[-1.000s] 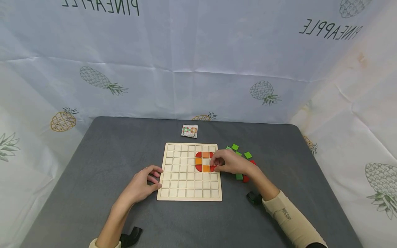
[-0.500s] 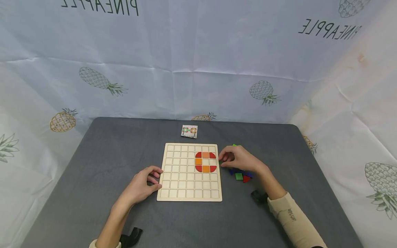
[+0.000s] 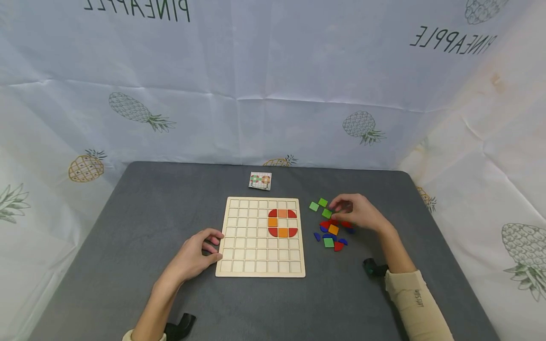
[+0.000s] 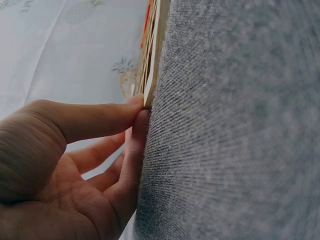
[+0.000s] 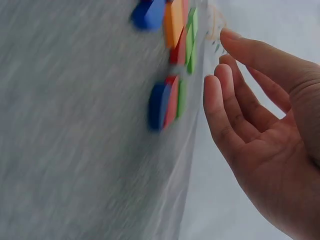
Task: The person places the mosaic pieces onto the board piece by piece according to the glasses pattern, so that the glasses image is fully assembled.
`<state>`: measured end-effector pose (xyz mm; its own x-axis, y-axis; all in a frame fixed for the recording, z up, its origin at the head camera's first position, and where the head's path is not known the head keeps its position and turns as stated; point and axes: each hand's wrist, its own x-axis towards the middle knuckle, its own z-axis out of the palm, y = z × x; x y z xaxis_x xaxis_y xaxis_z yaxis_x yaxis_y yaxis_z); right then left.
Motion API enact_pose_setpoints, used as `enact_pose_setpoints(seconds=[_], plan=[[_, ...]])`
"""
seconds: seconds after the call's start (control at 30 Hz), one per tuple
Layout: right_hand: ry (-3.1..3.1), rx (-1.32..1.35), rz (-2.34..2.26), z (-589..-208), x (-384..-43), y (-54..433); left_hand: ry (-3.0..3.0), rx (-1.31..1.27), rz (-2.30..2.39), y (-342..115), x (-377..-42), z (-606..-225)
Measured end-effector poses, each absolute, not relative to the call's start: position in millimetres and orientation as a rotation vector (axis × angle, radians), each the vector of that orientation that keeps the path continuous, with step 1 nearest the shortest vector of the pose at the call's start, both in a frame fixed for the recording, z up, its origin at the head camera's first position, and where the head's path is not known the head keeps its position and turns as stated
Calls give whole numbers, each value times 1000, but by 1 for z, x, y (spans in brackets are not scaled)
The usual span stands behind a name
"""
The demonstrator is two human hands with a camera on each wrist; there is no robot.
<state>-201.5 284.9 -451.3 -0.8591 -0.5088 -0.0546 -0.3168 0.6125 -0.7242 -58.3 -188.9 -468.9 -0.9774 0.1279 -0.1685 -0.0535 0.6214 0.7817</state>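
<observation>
A light wooden grid board (image 3: 256,255) lies flat on the dark table. Red corner pieces and orange squares (image 3: 273,221) fill several of its cells at the upper right, forming a C shape. My left hand (image 3: 198,252) rests at the board's left edge, thumb and fingertips touching the rim; the left wrist view shows the thumb tip (image 4: 135,102) against it. My right hand (image 3: 358,210) hovers over the loose pieces right of the board. In the right wrist view its fingers (image 5: 215,100) are apart from the thumb with nothing between them.
Loose green squares (image 3: 326,213), red pieces (image 3: 338,246), blue pieces (image 3: 317,236) and an orange square (image 3: 333,230) lie in a cluster right of the board. A small pattern card (image 3: 260,181) lies behind the board. A pineapple-print cloth (image 3: 239,118) hangs beyond the table.
My right hand has moved off the board's right side, rightward to above the loose pieces, uncovering the placed pieces and much of the cluster. My left hand and the board have stayed put.
</observation>
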Motion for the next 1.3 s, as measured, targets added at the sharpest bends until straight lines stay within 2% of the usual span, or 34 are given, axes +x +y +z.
enact_pose_setpoints(seconds=[0.3,1.3], plan=[[2477,-702,-1110,-461,-197,304,2631,67,1282,-189,-59,-467],[2408,-856,-834,-463,-201,305,2631,58,1286,-190,-58,-469]])
